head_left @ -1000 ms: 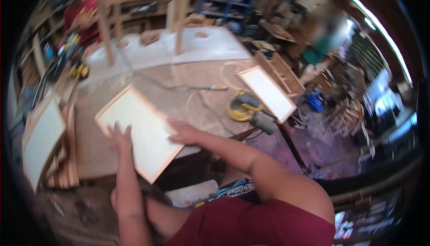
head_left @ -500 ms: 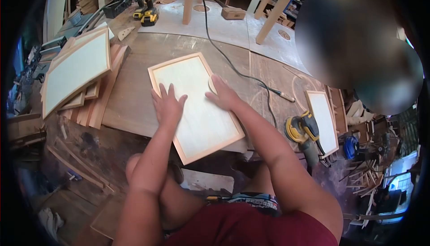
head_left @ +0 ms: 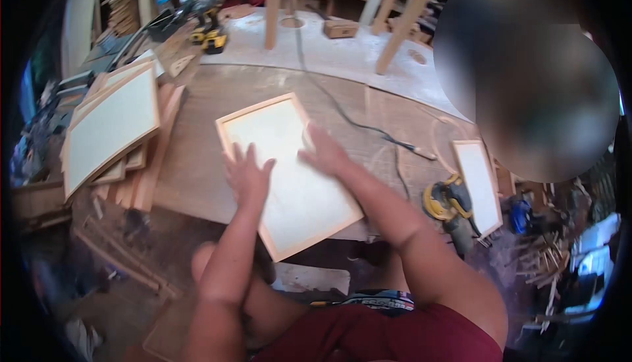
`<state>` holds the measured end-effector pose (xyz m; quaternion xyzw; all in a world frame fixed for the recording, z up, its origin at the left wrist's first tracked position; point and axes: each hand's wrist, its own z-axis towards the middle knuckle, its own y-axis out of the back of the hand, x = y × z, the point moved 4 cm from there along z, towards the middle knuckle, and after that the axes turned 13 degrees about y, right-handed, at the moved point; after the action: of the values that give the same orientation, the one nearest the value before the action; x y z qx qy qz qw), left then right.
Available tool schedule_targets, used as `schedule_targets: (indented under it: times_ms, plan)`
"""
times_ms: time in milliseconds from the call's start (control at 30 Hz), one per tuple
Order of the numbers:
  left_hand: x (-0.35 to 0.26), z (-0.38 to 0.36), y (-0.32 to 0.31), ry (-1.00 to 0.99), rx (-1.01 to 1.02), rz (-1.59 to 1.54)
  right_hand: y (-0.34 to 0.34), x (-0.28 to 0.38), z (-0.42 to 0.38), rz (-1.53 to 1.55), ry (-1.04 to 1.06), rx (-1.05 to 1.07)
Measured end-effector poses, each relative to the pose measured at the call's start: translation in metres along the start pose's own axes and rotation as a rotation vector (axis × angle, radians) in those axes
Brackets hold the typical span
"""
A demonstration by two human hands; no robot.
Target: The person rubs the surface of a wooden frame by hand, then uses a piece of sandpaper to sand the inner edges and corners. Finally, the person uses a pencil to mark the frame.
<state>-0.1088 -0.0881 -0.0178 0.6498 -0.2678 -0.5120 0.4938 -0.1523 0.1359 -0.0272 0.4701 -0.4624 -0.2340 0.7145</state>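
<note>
A framed wooden panel (head_left: 296, 197) lies slanted on the workbench, its pale sheet set inside a raised light-wood border. Along its left border rests my left hand (head_left: 250, 177), open, with fingers spread over the frame and thumb on the sheet. My right hand (head_left: 326, 154) is at the right border, slightly blurred. A thin pale edge shows between its thumb and fingers; what it belongs to cannot be made out. Right of the panel lies a yellow and black sander (head_left: 447, 200).
Similar framed panels (head_left: 112, 131) are stacked at left on wooden boards. A narrow white panel (head_left: 477, 187) lies beside the sander. A black cable (head_left: 329, 98) crosses the workbench (head_left: 197, 125). Cordless drills (head_left: 209, 32) and wooden legs (head_left: 273, 13) stand at the back.
The whole view has shifted, so the bench and panel appear slightly lower. Both hands stay at the panel's borders, with the right one more blurred.
</note>
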Motion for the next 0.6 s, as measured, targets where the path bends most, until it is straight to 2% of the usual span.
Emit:
schedule_targets:
  times_ms: [33,100,233,300,367,400,467,600]
  plan:
    - [0.002,0.003,-0.004,0.007,-0.01,0.021,0.0,0.005,-0.034,-0.022,-0.019,0.016]
    - [0.004,0.004,-0.012,-0.009,0.002,0.011,0.004,0.021,-0.106,0.134,-0.071,0.014]
    - [-0.014,-0.011,0.013,-0.057,0.043,0.051,0.009,0.051,-0.192,0.074,-0.012,0.054]
    - [-0.01,-0.01,0.009,-0.109,0.038,0.053,0.012,0.056,-0.186,0.053,-0.02,0.0]
    - [-0.005,-0.004,0.001,-0.041,0.029,0.047,0.015,0.051,-0.167,0.047,-0.018,-0.08]
    - [-0.007,-0.004,0.005,-0.071,0.006,0.042,0.016,0.046,-0.156,0.063,-0.048,-0.065]
    - [-0.005,-0.007,0.011,-0.026,0.119,-0.003,0.023,0.043,-0.15,0.08,-0.075,-0.079]
    - [-0.003,-0.027,0.002,-0.295,0.189,0.253,0.021,0.043,-0.144,0.052,-0.083,-0.063]
